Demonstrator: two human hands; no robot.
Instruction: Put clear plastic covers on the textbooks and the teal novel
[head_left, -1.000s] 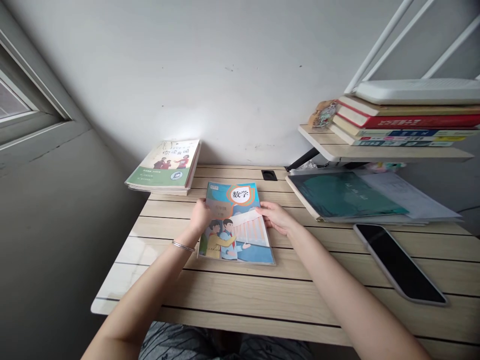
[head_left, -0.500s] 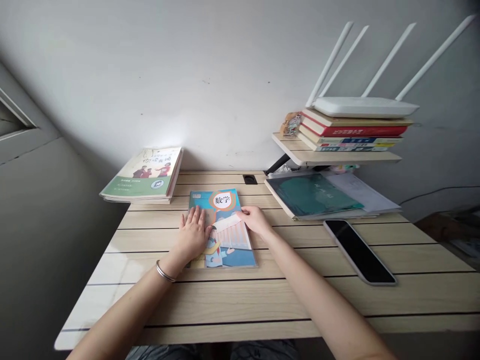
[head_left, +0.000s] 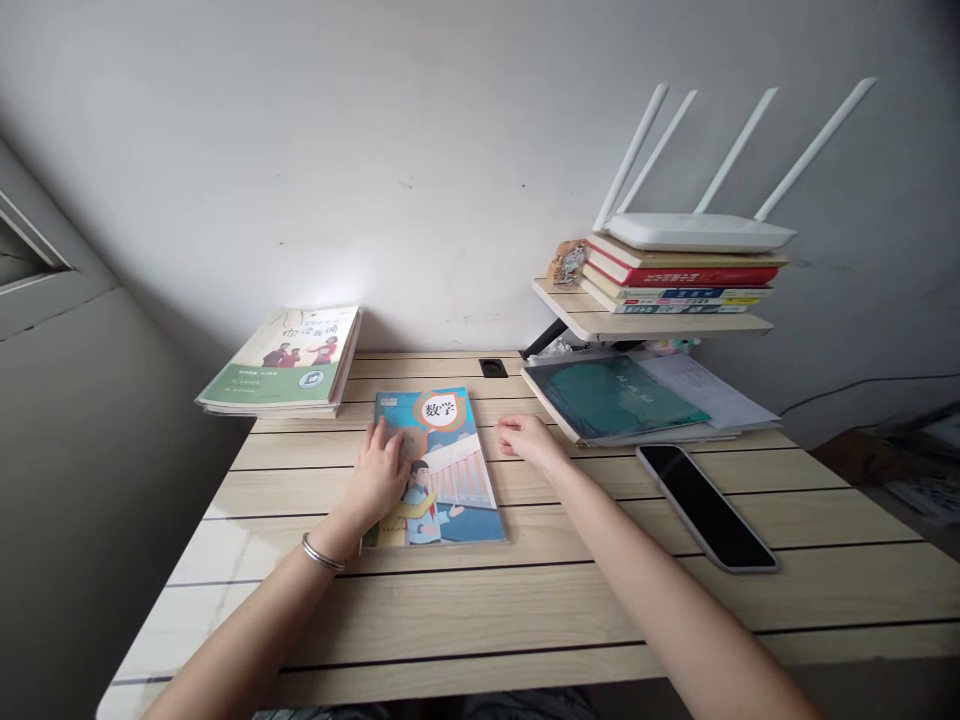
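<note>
A person's left hand [head_left: 379,472] lay open, fingers flat, on a mathematics textbook [head_left: 454,480] titled 数学, which sat near the far edge of a wood-look counter [head_left: 525,610]. The right hand [head_left: 529,443], fingers loosely curled and gripping nothing, hovered just beside the book's right edge. A silver bangle [head_left: 322,552] circled the left wrist; a smartphone [head_left: 705,507] lay face up to the right.
</note>
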